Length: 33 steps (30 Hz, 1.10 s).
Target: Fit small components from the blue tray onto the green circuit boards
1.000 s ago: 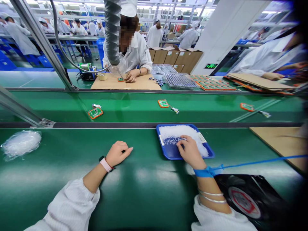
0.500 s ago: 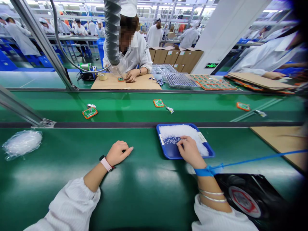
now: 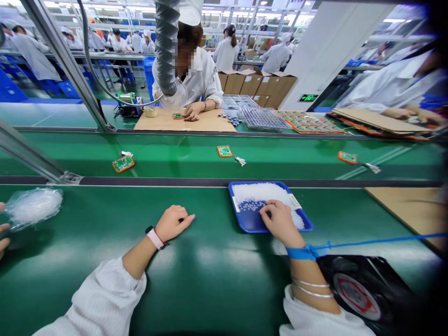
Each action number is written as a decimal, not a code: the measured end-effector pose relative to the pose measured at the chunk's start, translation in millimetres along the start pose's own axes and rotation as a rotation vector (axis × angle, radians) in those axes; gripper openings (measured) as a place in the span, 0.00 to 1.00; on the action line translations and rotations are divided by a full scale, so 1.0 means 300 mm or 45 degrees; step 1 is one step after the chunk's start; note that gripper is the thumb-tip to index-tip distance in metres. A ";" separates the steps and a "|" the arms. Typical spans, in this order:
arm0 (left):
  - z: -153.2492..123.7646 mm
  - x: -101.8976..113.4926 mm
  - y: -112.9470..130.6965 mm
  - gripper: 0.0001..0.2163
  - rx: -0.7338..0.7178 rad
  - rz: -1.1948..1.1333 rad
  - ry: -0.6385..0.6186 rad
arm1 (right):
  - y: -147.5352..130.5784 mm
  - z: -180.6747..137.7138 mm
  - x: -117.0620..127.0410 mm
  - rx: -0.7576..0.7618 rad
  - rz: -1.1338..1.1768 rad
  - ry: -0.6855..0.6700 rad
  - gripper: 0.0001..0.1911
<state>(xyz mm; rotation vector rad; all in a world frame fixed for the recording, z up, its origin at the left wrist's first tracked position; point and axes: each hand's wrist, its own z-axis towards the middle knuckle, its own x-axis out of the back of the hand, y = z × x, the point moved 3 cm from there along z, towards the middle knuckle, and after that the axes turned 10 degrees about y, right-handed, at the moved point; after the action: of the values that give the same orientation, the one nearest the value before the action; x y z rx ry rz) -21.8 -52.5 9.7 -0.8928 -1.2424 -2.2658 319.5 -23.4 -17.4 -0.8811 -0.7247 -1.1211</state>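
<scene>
My right hand (image 3: pixel 280 223) rests in a blue tray (image 3: pixel 248 225) holding a heap of tiny white parts (image 3: pixel 261 193); its fingertips are curled and pinched among the loose parts, and what they grip is too small to make out. A blue wrist strap (image 3: pixel 301 252) circles that wrist. My left hand (image 3: pixel 171 223) lies on the green bench top, fingers loosely curled with the forefinger stretched out, over a small dark thing I cannot name. A pink watch band (image 3: pixel 154 239) sits on that wrist.
Circuit boards (image 3: pixel 123 163) (image 3: pixel 224 150) (image 3: pixel 347 157) ride the green conveyor behind the bench. A clear bag of white parts (image 3: pixel 33 206) lies far left, with someone else's fingers (image 3: pixel 3 235) at the edge. A black fan (image 3: pixel 360 289) sits bottom right, cardboard (image 3: pixel 406 207) to the right. A worker sits opposite.
The boards on the conveyor have drifted left. My right hand's fingers have shifted slightly among the white parts. Another person's fingers have appeared at the left edge. My left hand has stayed put.
</scene>
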 end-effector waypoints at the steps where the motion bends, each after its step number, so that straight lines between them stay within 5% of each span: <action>1: 0.000 0.000 0.000 0.20 0.001 -0.001 -0.001 | -0.001 0.002 0.000 0.010 0.010 -0.007 0.11; 33: -0.001 0.001 0.000 0.20 0.008 -0.003 -0.011 | 0.006 0.001 0.009 0.049 0.014 -0.054 0.10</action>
<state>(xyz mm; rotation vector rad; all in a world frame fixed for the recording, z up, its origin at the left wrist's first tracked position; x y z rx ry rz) -22.0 -52.8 10.0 -0.9008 -1.2542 -2.2606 322.1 -24.0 -15.5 -0.8774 -0.7729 -1.0781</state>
